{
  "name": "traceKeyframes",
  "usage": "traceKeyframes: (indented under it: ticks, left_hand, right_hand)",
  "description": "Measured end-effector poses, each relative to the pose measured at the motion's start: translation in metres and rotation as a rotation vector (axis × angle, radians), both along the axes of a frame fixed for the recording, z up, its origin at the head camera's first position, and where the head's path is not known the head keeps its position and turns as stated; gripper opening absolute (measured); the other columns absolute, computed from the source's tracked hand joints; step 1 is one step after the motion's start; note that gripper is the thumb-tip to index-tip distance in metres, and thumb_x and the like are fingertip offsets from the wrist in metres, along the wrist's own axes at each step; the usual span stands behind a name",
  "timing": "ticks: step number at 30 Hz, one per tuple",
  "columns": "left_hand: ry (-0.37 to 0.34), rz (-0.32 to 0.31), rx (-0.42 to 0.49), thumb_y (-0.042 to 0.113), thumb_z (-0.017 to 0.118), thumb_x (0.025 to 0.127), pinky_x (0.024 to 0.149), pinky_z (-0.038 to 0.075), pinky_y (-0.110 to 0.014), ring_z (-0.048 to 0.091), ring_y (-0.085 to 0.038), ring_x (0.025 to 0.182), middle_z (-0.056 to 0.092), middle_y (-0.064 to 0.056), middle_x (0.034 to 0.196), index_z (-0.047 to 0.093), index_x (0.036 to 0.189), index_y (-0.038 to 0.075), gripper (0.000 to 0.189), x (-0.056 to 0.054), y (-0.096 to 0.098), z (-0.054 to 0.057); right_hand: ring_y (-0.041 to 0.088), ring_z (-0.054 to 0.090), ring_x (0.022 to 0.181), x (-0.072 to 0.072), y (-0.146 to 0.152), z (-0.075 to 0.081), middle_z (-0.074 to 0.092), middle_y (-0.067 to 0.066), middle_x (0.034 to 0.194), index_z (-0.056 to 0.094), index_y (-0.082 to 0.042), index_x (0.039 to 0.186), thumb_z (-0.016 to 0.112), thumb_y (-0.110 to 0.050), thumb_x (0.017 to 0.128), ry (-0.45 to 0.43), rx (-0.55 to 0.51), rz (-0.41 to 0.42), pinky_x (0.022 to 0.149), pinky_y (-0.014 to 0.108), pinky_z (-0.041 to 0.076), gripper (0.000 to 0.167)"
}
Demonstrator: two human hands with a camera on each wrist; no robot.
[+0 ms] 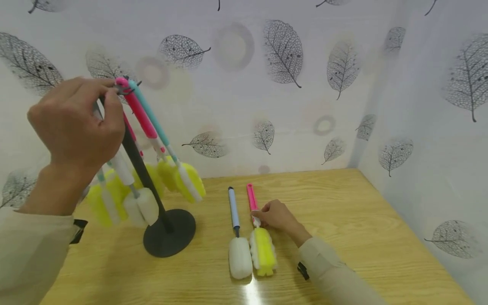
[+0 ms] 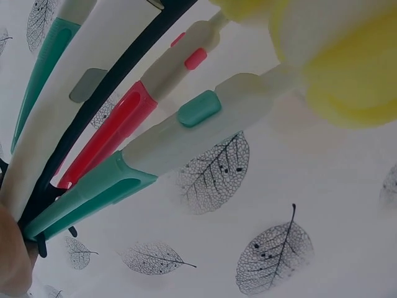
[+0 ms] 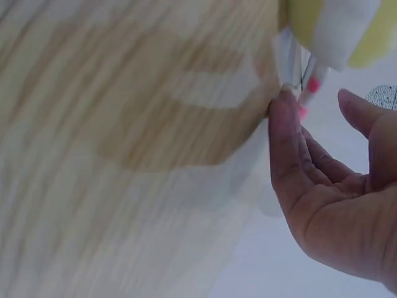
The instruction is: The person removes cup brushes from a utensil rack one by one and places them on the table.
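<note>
My left hand (image 1: 78,118) grips the top of a black stand (image 1: 169,233), where several sponge bottle brushes hang from hooks. Among them are a pink-handled brush (image 1: 140,112), a teal-handled brush (image 2: 93,192) and a white-handled brush (image 1: 141,205); my palm hides part of the hook ring. On the wooden table, a pink-and-white brush (image 1: 264,252) with a yellow and white sponge lies beside a light blue-handled brush (image 1: 240,257) with a white sponge. My right hand (image 1: 276,216) touches the pink-and-white brush's handle with its fingertips. In the right wrist view its thumb stands apart.
The wooden table (image 1: 343,212) ends at a pale cloth (image 1: 236,106) printed with dark leaves, behind and to the right. The stand's round base rests on the table's left part, with sponge heads hanging around the pole.
</note>
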State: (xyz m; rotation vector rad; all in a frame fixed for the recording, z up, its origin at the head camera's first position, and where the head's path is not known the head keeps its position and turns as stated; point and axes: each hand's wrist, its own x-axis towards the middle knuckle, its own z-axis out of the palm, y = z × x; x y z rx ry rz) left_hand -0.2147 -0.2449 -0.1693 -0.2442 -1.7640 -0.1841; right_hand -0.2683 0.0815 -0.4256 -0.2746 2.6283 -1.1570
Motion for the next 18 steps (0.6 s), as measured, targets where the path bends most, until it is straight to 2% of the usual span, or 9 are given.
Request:
traceKeyframes:
  ticks: [4,8,12,14,15,16,18]
  left_hand:
    - [-0.026,-0.022,-0.021,0.026,0.040,0.093,0.049,0.033,-0.047,0.064,-0.042,0.077,0.071,-0.019,0.094,0.071,0.091,-0.008,0.046,0.002,0.002,0.002]
    - [-0.046,-0.042,-0.067,0.025,0.040,0.094,0.048,0.033,-0.044,0.065,-0.042,0.077,0.070,-0.019,0.098,0.068,0.086,-0.012,0.047,0.005,0.002,0.005]
    - [-0.048,-0.081,-0.065,0.025,0.042,0.093,0.050,0.027,-0.029,0.064,-0.041,0.073,0.071,-0.016,0.098,0.069,0.083,-0.012,0.046,0.003,0.000,0.007]
    - [-0.050,-0.134,-0.044,0.023,0.045,0.091,0.052,0.023,-0.022,0.063,-0.041,0.069,0.071,-0.016,0.096,0.069,0.080,-0.011,0.043,0.001,-0.001,0.007]
    - [-0.053,-0.171,-0.030,0.021,0.046,0.091,0.052,0.020,-0.020,0.061,-0.040,0.063,0.071,-0.015,0.095,0.069,0.079,-0.011,0.041,0.000,-0.002,0.007]
    - [-0.064,-0.221,-0.006,0.020,0.047,0.090,0.053,0.019,-0.019,0.060,-0.032,0.057,0.072,-0.014,0.095,0.070,0.080,-0.010,0.039,-0.001,-0.002,0.007]
    - [-0.106,-0.337,0.043,0.015,0.049,0.090,0.063,0.032,-0.012,0.055,-0.015,0.052,0.071,-0.015,0.096,0.071,0.082,-0.010,0.034,-0.002,-0.004,0.007]
  right_hand:
    - [0.012,0.052,0.054,-0.001,0.012,0.008,0.065,0.006,0.068,0.071,-0.002,0.086,0.061,-0.032,0.093,0.032,-0.003,-0.047,0.049,0.024,0.040,0.032]
    - [0.022,0.063,0.066,-0.004,0.016,0.016,0.068,0.010,0.079,0.070,0.002,0.100,0.059,-0.029,0.095,0.063,-0.104,-0.098,0.054,0.027,0.046,0.033]
    - [0.029,0.066,0.076,-0.006,0.009,0.027,0.069,0.015,0.085,0.069,0.003,0.103,0.058,-0.022,0.095,0.094,-0.261,-0.108,0.065,0.032,0.054,0.029]
    - [0.028,0.066,0.075,-0.007,0.003,0.034,0.068,0.015,0.084,0.069,0.003,0.102,0.058,-0.020,0.095,0.118,-0.365,-0.104,0.069,0.033,0.055,0.026]
    - [0.028,0.066,0.075,-0.006,-0.002,0.039,0.068,0.015,0.084,0.069,0.004,0.101,0.058,-0.018,0.095,0.129,-0.422,-0.095,0.070,0.034,0.055,0.025]
    - [0.026,0.066,0.075,-0.005,-0.006,0.045,0.068,0.015,0.083,0.069,0.003,0.101,0.058,-0.019,0.095,0.139,-0.469,-0.087,0.071,0.034,0.055,0.025]
    - [0.025,0.066,0.074,-0.003,-0.016,0.056,0.067,0.014,0.083,0.069,0.004,0.100,0.058,-0.018,0.095,0.168,-0.552,-0.052,0.071,0.033,0.055,0.025]
